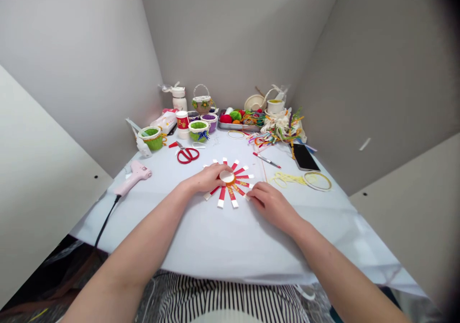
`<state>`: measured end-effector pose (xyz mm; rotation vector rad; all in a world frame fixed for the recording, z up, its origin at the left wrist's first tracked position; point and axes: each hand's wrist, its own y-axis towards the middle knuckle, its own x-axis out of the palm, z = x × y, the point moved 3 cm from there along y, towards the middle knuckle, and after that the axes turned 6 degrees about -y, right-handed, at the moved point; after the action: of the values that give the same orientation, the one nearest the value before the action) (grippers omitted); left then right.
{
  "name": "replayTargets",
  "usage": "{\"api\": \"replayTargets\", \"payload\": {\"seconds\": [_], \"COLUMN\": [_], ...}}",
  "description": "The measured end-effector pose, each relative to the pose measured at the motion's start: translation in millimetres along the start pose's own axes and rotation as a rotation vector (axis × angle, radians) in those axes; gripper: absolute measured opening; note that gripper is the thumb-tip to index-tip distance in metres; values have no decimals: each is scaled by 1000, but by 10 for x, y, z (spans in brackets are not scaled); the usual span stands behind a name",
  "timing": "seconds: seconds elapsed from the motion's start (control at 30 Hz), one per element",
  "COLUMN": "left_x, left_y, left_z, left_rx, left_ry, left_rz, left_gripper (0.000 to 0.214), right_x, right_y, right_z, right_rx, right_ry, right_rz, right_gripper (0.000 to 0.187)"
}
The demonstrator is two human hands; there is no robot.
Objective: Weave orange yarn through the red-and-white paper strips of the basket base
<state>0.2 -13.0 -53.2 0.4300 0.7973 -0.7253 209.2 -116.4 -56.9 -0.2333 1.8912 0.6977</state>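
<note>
Sitting at a white-covered table (215, 246) walled by pale grey panels (233, 35), w/ striped clothing (230, 299) showing at the near edge. Tray of yarn balls (237, 121) at 12 o'clock, w/ a heap of mixed ribbons (278, 131) at 1 o'clock. Black smartphone (304, 156) at 2, gold hoop (317, 180) at about 3, yellow curled strips (287, 179) just beside it. Pink hot glue gun (132, 177) at 9–10 o'clock, its black cord (107, 220) running off the table edge. Green woven cup (153, 138) at 10, red-handled scissors (187, 154) at 11, red-and-silver pen (266, 159) at 1. Red-and-white paper strip wheel (233, 184) sits mid-table, between both hands. L hand (206, 178) is open, palm down, fingertips on the wheel's white disc (226, 176), no clear grip. R hand (269, 203) is open too, fingers loosely curved, tips touching the strip ends at the wheel's 4–5 o'clock side, not gripping.
</note>
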Motion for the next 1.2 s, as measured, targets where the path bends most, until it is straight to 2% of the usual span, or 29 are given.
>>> {"api": "replayTargets", "payload": {"seconds": [0.27,0.4,0.53,0.67,0.73,0.87,1.0,1.1,1.2], "left_x": [3,-7,-21,-34,-39,-39,-24,-11,-7], "left_y": [-3,-7,-9,-15,-18,-21,-24,-30,-33], "left_z": [-26,-12,21,56,66,78,62,30,15], "left_rx": [-6,-5,-12,-35,-45,-29,-16,-27,-12], "left_ry": [-37,-43,-39,-27,-31,-29,-13,-10,-14], "left_rz": [10,2,-5,-8,-11,-15,-21,-27,-27], "left_gripper": [41,40,40,42,43,42,41,42,41], "right_x": [91,71,-21,-36,14,130,174,89,-100], "right_y": [-239,-219,-42,302,478,681,672,662,755], "right_z": [-108,-20,157,364,460,570,568,602,734], "right_rx": [-49,48,127,128,158,250,193,133,200], "right_ry": [-95,-165,-136,12,17,-131,-160,-233,-370], "right_rz": [-6,12,-1,-113,-153,-55,-32,-31,11], "right_gripper": [26,25,20,11,10,14,15,10,13]}}
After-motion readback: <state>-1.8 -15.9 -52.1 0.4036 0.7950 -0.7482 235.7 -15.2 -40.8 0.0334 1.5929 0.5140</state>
